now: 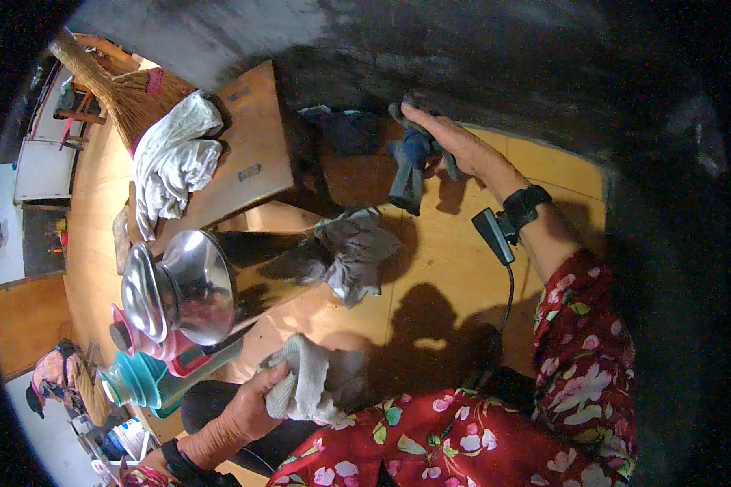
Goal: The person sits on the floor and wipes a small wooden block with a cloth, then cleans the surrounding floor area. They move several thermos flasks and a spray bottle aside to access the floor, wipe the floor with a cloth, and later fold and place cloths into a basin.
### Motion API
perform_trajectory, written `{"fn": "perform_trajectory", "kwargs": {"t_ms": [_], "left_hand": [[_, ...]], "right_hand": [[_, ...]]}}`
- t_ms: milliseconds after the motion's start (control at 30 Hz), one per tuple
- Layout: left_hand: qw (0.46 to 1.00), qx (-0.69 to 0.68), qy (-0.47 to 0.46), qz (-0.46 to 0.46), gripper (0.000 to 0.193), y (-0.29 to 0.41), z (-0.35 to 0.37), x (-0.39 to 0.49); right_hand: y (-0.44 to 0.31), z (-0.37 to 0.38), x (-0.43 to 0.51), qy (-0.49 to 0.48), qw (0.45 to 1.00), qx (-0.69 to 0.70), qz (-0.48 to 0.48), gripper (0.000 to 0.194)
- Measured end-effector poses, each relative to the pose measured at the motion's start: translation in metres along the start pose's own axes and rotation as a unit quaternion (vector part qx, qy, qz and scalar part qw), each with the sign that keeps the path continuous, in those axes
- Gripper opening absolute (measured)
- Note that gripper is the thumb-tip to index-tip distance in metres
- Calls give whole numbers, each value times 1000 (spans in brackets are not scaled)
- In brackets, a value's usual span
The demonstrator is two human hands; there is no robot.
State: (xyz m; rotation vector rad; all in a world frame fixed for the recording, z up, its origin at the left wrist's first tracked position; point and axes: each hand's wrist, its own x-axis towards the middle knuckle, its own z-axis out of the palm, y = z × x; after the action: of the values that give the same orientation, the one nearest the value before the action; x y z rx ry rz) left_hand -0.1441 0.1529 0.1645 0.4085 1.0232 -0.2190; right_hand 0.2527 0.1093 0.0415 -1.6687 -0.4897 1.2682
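My left hand [253, 403], low in the picture, grips a whitish ribbed knit cloth [307, 374], perhaps a glove, close to my lap. Reaching forward near the dark wall, my right hand [454, 139] holds a blue and grey cloth item [411, 164] that looks like a work glove and hangs above the floor. The fingers are partly hidden by the fabric and by shadow. Between the two hands, a crumpled grey-white cloth [356, 249] lies on the yellowish tiled floor [438, 243].
At left stands a wooden bench or small table [250, 140] with a white cloth [180, 155] over its edge and a straw broom [122, 97] behind. Nearer are shiny metal vessels [201, 286], a pink plastic one [186, 364] and a teal one [137, 378]. Another person [67, 380] is farther off.
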Motion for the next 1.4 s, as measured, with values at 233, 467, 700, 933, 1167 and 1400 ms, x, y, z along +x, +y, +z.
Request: {"fn": "perform_trajectory", "kwargs": {"t_ms": [233, 467, 700, 933, 1167, 1400], "left_hand": [[987, 125, -69, 68, 59, 10, 65, 8], [808, 496, -67, 310, 39, 24, 101, 39], [839, 411, -71, 351, 49, 42, 111, 99], [922, 292, -128, 219, 31, 56, 109, 113], [942, 129, -239, 198, 23, 53, 87, 99], [969, 39, -180, 166, 30, 45, 75, 67]], "right_hand": [[0, -16, -46, -43, 993, 105, 13, 63], [-13, -4, -74, -32, 996, 85, -1, 65], [-31, 4, -91, 9, 989, -82, -123, 66], [-36, 36, -94, -19, 972, -156, -175, 69], [-46, 5, -96, -280, 946, 151, 60, 67], [-37, 28, -103, -300, 942, 93, -118, 41]]}}
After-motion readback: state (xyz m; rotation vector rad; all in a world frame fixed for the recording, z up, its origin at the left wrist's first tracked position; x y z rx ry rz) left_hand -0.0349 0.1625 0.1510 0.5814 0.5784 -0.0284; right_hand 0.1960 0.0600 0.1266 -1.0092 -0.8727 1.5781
